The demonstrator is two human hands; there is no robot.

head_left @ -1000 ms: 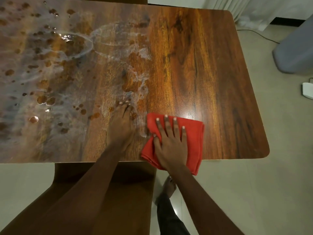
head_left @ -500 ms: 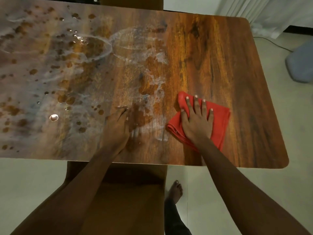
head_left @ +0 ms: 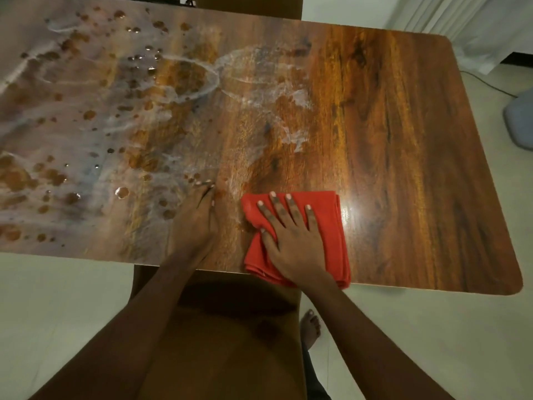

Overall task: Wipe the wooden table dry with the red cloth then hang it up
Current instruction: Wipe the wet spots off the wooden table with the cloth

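Observation:
A folded red cloth (head_left: 328, 223) lies on the wooden table (head_left: 403, 145) near its front edge, with its near corner hanging slightly over. My right hand (head_left: 291, 235) presses flat on the cloth, fingers spread and straight. My left hand (head_left: 199, 217) rests flat on the bare wet wood just left of the cloth, fingers together. Water drops and smeared streaks (head_left: 115, 125) cover the left half and middle of the table; the right part looks dry and glossy.
A brown wooden chair (head_left: 230, 336) stands tucked under the front edge between my arms. My bare foot (head_left: 310, 327) is on the pale tiled floor. A grey object (head_left: 519, 119) and a cable lie at the right; white curtains hang at the back right.
My right hand slid the red cloth back toward the front edge and a little left, after pushing it farther onto the table. My left hand stayed flat in about the same spot.

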